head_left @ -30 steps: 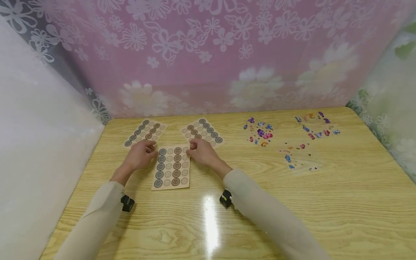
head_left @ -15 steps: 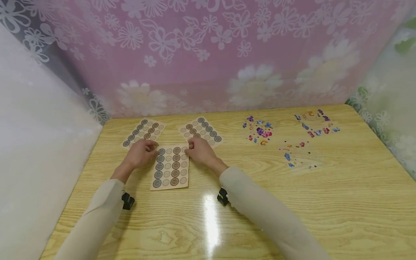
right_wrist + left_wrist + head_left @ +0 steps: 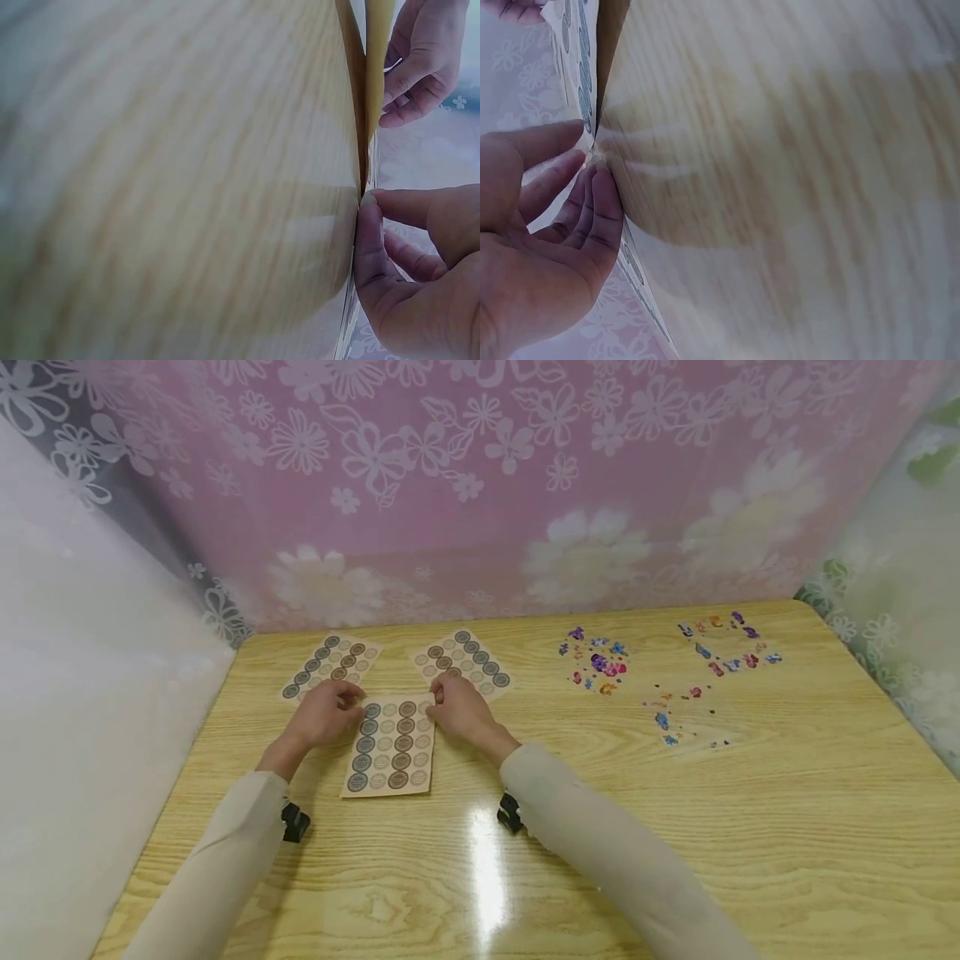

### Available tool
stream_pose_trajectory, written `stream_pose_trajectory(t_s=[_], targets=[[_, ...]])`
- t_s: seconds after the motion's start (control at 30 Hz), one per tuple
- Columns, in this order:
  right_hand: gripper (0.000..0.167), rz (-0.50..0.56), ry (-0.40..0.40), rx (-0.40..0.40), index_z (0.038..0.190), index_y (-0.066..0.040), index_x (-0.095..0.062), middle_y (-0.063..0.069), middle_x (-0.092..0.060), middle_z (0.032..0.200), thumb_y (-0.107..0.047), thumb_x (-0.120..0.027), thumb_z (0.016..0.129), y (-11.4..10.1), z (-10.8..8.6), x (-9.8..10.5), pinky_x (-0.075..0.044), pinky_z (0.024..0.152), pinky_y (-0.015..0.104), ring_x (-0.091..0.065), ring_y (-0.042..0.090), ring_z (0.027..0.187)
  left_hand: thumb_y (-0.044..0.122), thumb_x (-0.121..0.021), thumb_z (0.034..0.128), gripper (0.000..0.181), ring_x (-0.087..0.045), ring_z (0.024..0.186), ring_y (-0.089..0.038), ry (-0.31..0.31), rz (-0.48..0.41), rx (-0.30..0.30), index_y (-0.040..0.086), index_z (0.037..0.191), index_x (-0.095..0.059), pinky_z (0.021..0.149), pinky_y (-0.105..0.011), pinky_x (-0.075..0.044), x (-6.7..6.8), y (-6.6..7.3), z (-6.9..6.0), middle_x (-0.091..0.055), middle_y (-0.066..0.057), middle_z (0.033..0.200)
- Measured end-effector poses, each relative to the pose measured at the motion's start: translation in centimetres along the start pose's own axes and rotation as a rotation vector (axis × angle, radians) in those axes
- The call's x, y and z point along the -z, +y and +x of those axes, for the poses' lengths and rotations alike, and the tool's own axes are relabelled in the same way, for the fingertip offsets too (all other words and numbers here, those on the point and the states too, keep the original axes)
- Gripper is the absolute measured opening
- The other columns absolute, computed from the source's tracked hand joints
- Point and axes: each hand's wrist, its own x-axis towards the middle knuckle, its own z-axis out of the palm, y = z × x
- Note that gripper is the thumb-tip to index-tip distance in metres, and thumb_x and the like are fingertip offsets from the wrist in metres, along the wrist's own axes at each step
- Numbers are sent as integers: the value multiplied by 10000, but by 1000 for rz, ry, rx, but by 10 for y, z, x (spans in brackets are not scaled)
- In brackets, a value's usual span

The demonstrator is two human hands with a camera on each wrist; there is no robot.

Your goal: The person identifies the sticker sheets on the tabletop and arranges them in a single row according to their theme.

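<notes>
A tan sheet of round stickers [image 3: 390, 747], with blue-grey and brown circles in columns, lies between the two hands in the head view. The left hand [image 3: 322, 717] pinches its upper left corner with thumb and fingertips. At the upper right corner, the right hand [image 3: 461, 706] pinches the sheet between thumb and index finger. Seen from the left wrist, the left hand [image 3: 547, 232] has its fingertips at the sheet's edge [image 3: 587, 67]. In the right wrist view the near edge of the sheet [image 3: 375, 67] is raised off the table, beside the right hand [image 3: 420, 277].
Two similar sticker sheets lie slanted behind the hands, one at left [image 3: 330, 664] and one at right [image 3: 468, 662]. Clear sheets with colourful flower stickers [image 3: 600, 662] lie on the right part of the wooden table [image 3: 675, 835]. A patterned curtain [image 3: 450, 527] hangs behind.
The near end of the middle sheet has shifted slightly left and the right hand has moved slightly left. The left hand keeps nearly the same place.
</notes>
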Motion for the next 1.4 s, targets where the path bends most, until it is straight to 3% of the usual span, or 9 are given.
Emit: stream_pose_trajectory(t_s=[0.4, 0.6, 0.77, 1.0, 1.2, 1.4], targets=[[272, -31, 9, 11, 1157, -43, -566, 48, -581, 1017, -109, -638, 903, 0, -1, -1, -458, 818, 329, -553, 185, 910, 144, -695, 884, 333, -553, 985, -367, -27, 3, 5, -80, 1116, -610, 850, -490, -454, 0, -1, 1, -568, -227, 1091], [273, -71, 18, 8, 1170, -60, -566, 15, -565, 968, -117, -631, 911, -2, 0, -2, -461, 753, 330, -544, 177, 841, 126, -720, 861, 321, -565, 976, -363, 14, -27, 13, -60, 1089, -591, 845, -473, -462, -2, 0, -1, -575, -206, 1053], [303, -160, 29, 28, 1219, -68, -578, 25, -583, 970, -119, -619, 924, -3, 2, -5, -460, 760, 366, -554, 200, 889, 131, -727, 856, 310, -593, 943, -331, 49, -31, 25, -15, 1070, -556, 807, -443, -469, -4, 2, -4, -585, -156, 989], [280, -232, 47, 41, 1212, -113, -611, 0, -570, 935, -148, -618, 934, -5, 1, -6, -453, 714, 366, -544, 192, 833, 130, -714, 868, 275, -622, 848, -280, 102, -5, -15, -4, 1077, -595, 734, -426, -485, -5, 2, -8, -642, -114, 919], [264, -196, 72, 41, 1186, -133, -641, -38, -635, 962, -147, -620, 923, -3, -2, -5, -476, 723, 346, -596, 142, 857, 128, -705, 879, 233, -620, 836, -264, 158, -50, -11, 1, 1068, -654, 736, -409, -486, -7, -1, -11, -658, -109, 912], [233, -91, 74, 73, 1156, -114, -656, -64, -611, 877, -140, -629, 926, -2, -7, -2, -464, 662, 283, -572, 104, 762, 137, -703, 881, 217, -624, 829, -257, 201, -127, -13, 16, 1059, -677, 736, -383, -486, -5, -4, -15, -663, -102, 916]])
